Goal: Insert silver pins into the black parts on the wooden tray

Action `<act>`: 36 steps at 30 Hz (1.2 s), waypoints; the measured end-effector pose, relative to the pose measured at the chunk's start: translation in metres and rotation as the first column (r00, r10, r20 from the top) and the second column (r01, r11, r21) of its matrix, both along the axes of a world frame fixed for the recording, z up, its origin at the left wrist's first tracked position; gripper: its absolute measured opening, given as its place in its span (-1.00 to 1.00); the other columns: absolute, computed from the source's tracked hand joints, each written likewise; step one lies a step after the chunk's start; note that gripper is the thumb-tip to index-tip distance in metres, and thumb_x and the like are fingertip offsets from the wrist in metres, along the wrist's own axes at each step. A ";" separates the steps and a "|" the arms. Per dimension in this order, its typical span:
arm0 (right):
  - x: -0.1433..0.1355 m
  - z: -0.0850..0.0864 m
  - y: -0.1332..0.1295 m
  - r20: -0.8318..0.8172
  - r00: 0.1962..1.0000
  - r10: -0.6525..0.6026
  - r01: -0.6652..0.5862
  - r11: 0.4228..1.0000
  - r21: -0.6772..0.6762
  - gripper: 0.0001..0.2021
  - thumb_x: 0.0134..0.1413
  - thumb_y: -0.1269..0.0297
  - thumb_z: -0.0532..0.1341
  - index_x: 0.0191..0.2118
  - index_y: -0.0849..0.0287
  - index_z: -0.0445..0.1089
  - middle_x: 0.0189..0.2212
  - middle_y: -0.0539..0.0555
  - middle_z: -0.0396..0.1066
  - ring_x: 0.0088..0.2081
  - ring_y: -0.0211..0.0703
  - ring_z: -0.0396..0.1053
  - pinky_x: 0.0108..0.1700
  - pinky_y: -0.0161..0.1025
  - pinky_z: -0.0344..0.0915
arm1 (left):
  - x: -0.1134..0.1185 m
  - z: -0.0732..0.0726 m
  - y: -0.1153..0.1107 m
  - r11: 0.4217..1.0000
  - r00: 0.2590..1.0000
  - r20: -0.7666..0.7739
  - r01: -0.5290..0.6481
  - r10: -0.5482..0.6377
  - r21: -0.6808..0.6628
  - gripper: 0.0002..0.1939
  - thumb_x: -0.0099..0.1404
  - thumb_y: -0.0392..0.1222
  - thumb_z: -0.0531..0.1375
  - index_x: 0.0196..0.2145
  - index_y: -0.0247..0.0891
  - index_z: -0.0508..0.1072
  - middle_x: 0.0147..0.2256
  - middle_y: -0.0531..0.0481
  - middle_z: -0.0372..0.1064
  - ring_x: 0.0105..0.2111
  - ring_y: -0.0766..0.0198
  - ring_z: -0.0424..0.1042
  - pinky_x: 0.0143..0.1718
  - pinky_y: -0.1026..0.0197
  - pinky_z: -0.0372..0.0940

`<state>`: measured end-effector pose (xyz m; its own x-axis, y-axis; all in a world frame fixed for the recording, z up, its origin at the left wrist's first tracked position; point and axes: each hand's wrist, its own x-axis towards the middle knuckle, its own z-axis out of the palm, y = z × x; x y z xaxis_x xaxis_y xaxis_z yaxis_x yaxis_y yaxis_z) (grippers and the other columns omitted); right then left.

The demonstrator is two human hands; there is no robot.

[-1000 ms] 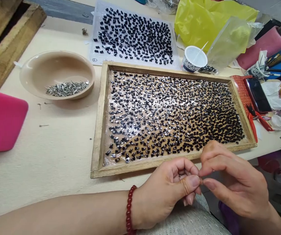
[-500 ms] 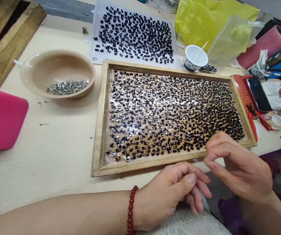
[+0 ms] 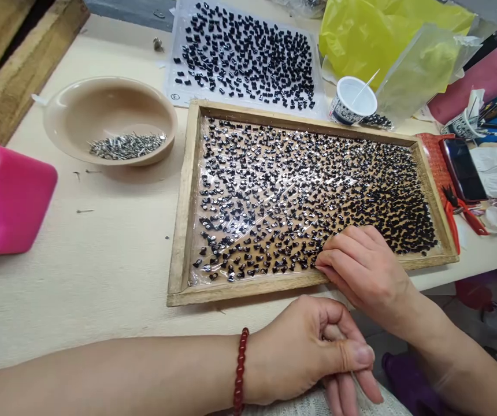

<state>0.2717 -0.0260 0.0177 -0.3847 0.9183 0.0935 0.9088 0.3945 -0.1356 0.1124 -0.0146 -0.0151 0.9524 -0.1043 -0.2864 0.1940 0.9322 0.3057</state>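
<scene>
Evidently, in the head view, much is laid out: small black pieces cover most of the wooden-framed tray. More sit on the white sheet behind; what remains to be done I cannot tell. The right hand has its fingers drawn narrow at the near rim, beside the closest pieces. The left hand curls below; whether either holds anything is unclear.
</scene>
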 end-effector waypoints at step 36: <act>-0.001 0.009 -0.004 0.034 0.999 0.014 -0.013 1.000 -0.012 -0.89 0.15 0.39 0.14 -0.37 0.20 0.38 -0.46 0.03 0.36 -0.36 -0.18 0.16 -0.28 -0.15 0.02 | -0.004 0.010 0.006 0.953 1.000 -0.019 0.017 -0.012 0.301 -0.51 0.05 0.23 0.23 -0.43 -0.30 0.29 -0.55 0.08 0.23 -0.57 0.43 0.14 -0.53 0.33 0.01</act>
<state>0.2711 -0.0296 0.0263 -0.3997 0.9141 0.0688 0.9077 0.4052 -0.1091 0.1084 -0.0082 -0.0048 0.9462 -0.0244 -0.3227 0.2144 0.7943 0.5685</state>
